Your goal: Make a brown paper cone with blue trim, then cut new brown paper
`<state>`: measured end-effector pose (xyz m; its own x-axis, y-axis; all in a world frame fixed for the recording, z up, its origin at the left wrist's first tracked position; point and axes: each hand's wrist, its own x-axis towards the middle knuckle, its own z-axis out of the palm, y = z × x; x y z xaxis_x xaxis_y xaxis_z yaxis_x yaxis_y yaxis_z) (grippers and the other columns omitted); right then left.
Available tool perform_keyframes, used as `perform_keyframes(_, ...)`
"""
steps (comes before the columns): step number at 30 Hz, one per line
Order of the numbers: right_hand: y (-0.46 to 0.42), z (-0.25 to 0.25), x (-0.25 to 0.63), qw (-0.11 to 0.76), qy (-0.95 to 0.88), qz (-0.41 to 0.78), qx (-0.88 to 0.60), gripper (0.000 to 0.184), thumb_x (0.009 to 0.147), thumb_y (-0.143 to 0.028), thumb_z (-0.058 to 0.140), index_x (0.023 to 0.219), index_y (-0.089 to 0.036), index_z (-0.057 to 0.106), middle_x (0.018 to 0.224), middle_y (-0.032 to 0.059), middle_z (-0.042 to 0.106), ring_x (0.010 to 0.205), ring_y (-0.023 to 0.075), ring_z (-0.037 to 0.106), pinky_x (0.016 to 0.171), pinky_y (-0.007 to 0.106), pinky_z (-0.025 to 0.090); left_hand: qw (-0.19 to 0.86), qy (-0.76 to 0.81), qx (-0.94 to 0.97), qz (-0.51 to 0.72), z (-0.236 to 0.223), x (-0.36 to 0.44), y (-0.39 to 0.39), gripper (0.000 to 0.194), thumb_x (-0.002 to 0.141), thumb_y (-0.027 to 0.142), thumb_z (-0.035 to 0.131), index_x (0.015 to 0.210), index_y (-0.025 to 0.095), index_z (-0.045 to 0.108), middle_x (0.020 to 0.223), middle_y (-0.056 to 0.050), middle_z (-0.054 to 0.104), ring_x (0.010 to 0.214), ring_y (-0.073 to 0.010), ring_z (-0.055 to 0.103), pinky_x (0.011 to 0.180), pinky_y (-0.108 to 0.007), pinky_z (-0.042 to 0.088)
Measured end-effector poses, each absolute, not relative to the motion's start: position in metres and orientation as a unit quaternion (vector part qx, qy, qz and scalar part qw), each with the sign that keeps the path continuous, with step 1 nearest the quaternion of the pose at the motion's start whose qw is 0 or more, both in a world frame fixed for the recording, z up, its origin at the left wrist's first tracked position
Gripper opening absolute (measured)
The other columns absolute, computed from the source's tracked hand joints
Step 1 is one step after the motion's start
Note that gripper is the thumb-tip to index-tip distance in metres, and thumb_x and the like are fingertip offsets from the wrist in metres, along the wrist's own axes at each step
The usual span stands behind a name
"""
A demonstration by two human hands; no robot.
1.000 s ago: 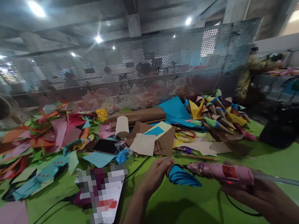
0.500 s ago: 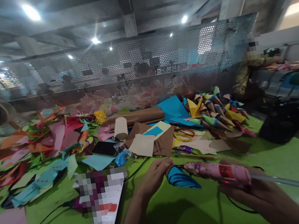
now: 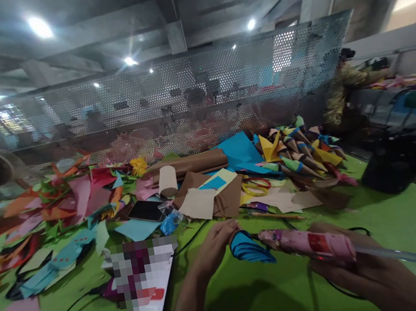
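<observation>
In the head view my left hand (image 3: 218, 242) pinches a blue folded paper piece (image 3: 249, 250) with layered, fanned pleats, above the green table (image 3: 258, 302). My right hand (image 3: 347, 270) is wrapped round a pink hot glue gun (image 3: 312, 244), its dark nozzle pointing left at the upper edge of the blue paper. Whether the nozzle touches the paper I cannot tell. A clear glue stick (image 3: 414, 256) runs out of the gun's back end to the right. The thumb side of my left hand is partly hidden behind the paper.
A phone showing a white screen (image 3: 156, 282) lies left of my left arm, with cables around it. Behind are a black phone (image 3: 145, 211), scissors (image 3: 256, 187), brown paper sheets (image 3: 231, 194) and piled colourful paper. A person (image 3: 344, 83) stands at the far right.
The glue gun has shifted slightly right and down, and the blue paper slightly left, so the two are a little farther apart. The view has tilted slightly. Both grips stay the same.
</observation>
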<state>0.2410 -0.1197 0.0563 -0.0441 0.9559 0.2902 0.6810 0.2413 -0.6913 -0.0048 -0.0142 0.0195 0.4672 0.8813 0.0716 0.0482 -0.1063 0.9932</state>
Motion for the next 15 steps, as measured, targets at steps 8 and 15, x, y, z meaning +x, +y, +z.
perform_keyframes(8, -0.117, 0.044, 0.248, 0.377, -0.694, 0.187, -0.584, 0.044, 0.081, -0.066, 0.057, 0.097, -0.028, 0.072, 0.095, 0.0054, 0.075, 0.079, 0.0253, 0.07, 0.064, 0.03, 0.058, 0.557, 0.362, 0.65, 0.369, 0.019, -0.005, -0.013, 0.037, 0.086, 0.048, 0.047, 0.067, 0.017, 0.052, 0.066, 0.002, 0.043, 0.066, -0.0134, 0.039, 0.064, -0.027, 0.032)
perform_keyframes(15, -0.113, 0.053, 0.242, 0.343, -0.727, 0.184, -0.566, 0.029, 0.085, -0.054, 0.059, 0.088, -0.028, 0.073, 0.098, 0.0043, 0.074, 0.088, 0.0271, 0.069, 0.069, 0.031, 0.058, 0.56, 0.375, 0.649, 0.353, 0.019, -0.004, -0.013, 0.042, 0.085, 0.055, 0.048, 0.067, 0.017, 0.053, 0.065, 0.001, 0.046, 0.066, -0.0144, 0.041, 0.063, -0.027, 0.034)
